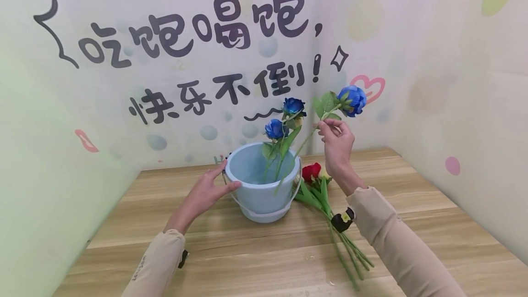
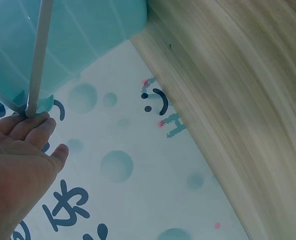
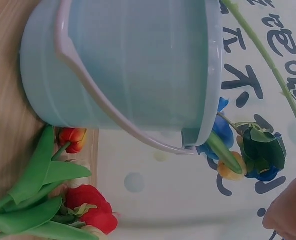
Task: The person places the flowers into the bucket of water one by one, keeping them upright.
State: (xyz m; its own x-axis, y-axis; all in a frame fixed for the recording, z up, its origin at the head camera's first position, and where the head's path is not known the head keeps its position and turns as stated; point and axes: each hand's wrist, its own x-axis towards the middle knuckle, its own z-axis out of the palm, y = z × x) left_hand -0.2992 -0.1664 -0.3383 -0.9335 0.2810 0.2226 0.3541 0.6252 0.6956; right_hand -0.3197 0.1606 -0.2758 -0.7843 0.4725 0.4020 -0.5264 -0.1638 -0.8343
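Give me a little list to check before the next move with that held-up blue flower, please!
1. Bucket upright on the table: ok.
2. Left hand touching the bucket's rim: ok.
3. Right hand pinching the held blue flower by its stem: ok.
4. Handle hanging down, clear of the opening: ok.
5. Held stem's tip inside the bucket: not ok, it shows in front of the rim.
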